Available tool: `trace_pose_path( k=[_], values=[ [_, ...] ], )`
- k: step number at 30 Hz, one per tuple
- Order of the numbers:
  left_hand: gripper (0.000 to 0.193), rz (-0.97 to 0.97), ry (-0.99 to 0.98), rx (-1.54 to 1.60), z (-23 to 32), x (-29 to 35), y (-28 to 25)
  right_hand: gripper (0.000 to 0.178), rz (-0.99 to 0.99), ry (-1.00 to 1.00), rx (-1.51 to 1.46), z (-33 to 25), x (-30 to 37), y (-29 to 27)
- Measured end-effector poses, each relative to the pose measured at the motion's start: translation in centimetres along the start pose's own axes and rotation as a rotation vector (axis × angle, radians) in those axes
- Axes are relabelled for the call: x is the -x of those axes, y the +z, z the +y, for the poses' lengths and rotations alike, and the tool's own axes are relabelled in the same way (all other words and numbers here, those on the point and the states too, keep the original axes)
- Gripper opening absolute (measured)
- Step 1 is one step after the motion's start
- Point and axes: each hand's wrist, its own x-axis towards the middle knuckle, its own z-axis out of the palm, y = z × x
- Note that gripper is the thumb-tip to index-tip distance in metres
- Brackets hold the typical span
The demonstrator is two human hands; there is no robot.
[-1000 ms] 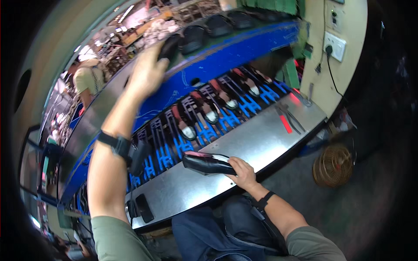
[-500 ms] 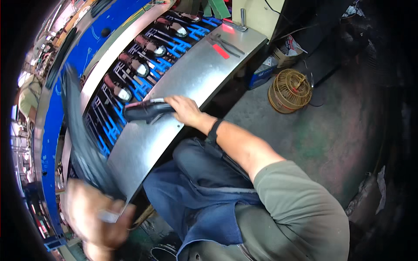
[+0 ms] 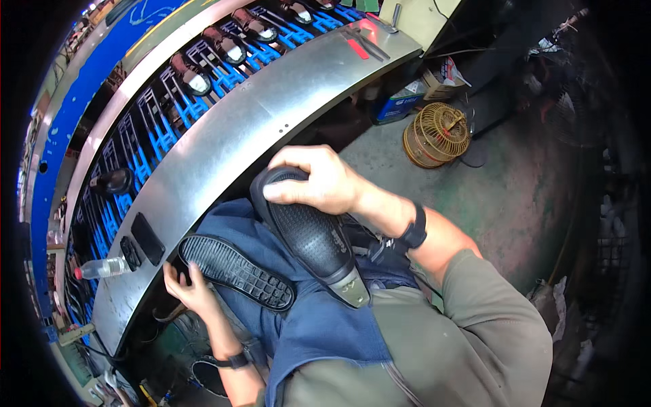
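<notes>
My right hand (image 3: pixel 319 182) grips a black shoe (image 3: pixel 305 234) by one rounded end, thumb laid across its dimpled underside. The shoe tilts over my lap, its grey-green end pointing down toward my belly. A black rubber shoe sole (image 3: pixel 237 271) lies tread up on my blue apron (image 3: pixel 325 339). Just beside that sole's left end is my left hand (image 3: pixel 193 288), its thumb and fingers apart and nothing held between them. Whether the thumb touches the sole's edge I cannot tell.
A curved metal ledge (image 3: pixel 224 129) bears a phone (image 3: pixel 147 237), a plastic bottle (image 3: pixel 102 268), pincers (image 3: pixel 366 44) and a hammer (image 3: pixel 393 20). Beyond runs a rack with blue supports (image 3: pixel 190 112) and several shoes (image 3: pixel 193 76). A wicker basket (image 3: pixel 437 136) stands on the floor at right.
The shoe in my right hand has come from the metal ledge to above my lap. My left hand, blurred before, now rests by the sole. The view has shifted.
</notes>
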Motion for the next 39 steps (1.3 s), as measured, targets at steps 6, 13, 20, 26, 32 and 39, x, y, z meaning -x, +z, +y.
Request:
trace_pose_path(
  k=[6, 13, 20, 26, 32, 39],
  values=[
    [0.054, -0.549, -0.536, 0.698, -5.2, -4.9, 3.1, 0.057, -0.189, 0.129, -0.779, 1.9, 6.1, 1.8],
    [0.078, -0.966, -0.488, 1.509, 6.9, -3.7, -1.3, 0.058, -0.232, 0.499, -1.176, 5.2, 12.1, 3.1],
    [0.069, -0.759, -0.65, 1.403, 10.5, -3.5, -3.0, 0.066, -0.328, 0.569, -0.966, 4.9, 9.7, 3.3],
    [0.083, -1.009, -0.148, 1.064, 18.3, -3.5, -0.2, 0.085, -0.528, 0.314, -0.702, -0.9, 8.8, 2.4],
    [0.072, -0.921, -0.048, 1.048, 17.2, -0.8, -3.4, 0.087, -0.576, 0.235, -0.682, -0.5, 8.9, 4.9],
    [0.083, -0.909, -0.039, 0.866, 19.4, -0.7, -5.4, 0.085, -0.541, 0.246, -0.62, -0.9, 9.1, 4.8]
  ],
)
